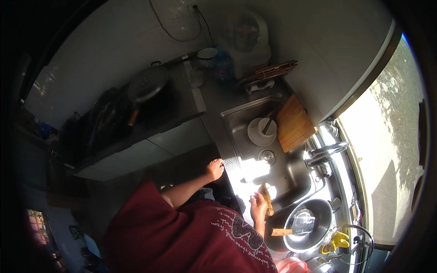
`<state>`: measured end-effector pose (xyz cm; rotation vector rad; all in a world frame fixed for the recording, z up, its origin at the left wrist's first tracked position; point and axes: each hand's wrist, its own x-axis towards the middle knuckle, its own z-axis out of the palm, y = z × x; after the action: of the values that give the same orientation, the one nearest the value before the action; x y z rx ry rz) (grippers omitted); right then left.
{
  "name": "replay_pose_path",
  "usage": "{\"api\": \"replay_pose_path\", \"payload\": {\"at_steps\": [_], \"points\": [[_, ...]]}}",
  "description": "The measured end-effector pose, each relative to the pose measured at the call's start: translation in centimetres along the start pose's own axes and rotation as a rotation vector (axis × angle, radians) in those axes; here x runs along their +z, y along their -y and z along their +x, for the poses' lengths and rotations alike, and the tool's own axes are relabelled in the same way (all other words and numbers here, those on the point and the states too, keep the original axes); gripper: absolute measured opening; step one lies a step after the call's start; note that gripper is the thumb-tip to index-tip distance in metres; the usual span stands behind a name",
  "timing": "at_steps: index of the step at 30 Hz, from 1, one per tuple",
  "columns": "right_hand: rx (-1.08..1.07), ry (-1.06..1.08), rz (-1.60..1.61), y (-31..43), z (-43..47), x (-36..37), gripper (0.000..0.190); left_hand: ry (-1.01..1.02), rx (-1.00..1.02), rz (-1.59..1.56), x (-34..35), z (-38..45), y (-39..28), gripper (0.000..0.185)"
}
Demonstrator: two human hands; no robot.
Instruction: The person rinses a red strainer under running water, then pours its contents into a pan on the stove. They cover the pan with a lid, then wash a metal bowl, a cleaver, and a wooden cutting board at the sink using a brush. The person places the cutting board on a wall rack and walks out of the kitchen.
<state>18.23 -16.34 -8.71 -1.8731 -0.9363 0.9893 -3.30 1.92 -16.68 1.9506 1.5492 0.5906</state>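
My left hand [215,169] is at the front edge of the metal counter [235,164], fingers curled; whether it grips the edge is unclear. Beside the near rim of the stainless-steel sink [286,177], my right hand [258,206] is bent, its fingers right by a straw-coloured bundled brush [267,201]. Glare hides whether the fingers close on the brush. In the sink, a white bowl [272,123] sits on a white plate [252,135], with a dark-handled utensil [268,125] leaning in the bowl. The round drain strainer [267,157] lies nearer to me.
A wooden cutting board [296,123] leans across the sink's far corner near the faucet [324,153]. To the right, a cleaver [302,226] lies across a metal pot [321,235], beside a yellow object [336,242]. A lidded pan [148,83] stands on the left.
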Motion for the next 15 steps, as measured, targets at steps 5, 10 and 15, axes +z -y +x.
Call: {"api": "replay_pose_path", "payload": {"at_steps": [5, 10, 15], "points": [[-0.096, 0.127, -0.219, 0.0, 1.2, 0.8, 0.027, -0.049, -0.219, 0.032, -2.0, -3.3, 7.2, 0.022], [-0.212, 0.165, -0.353, 1.6, 1.0, 2.6, 0.026, 0.028, -0.411, 0.105, -4.6, -8.0, 13.9, 0.029], [-0.178, 0.162, -0.396, 4.4, -0.2, 5.9, 0.03, 0.094, -0.533, 0.174, -8.0, -11.3, 18.6, 0.029]]}}
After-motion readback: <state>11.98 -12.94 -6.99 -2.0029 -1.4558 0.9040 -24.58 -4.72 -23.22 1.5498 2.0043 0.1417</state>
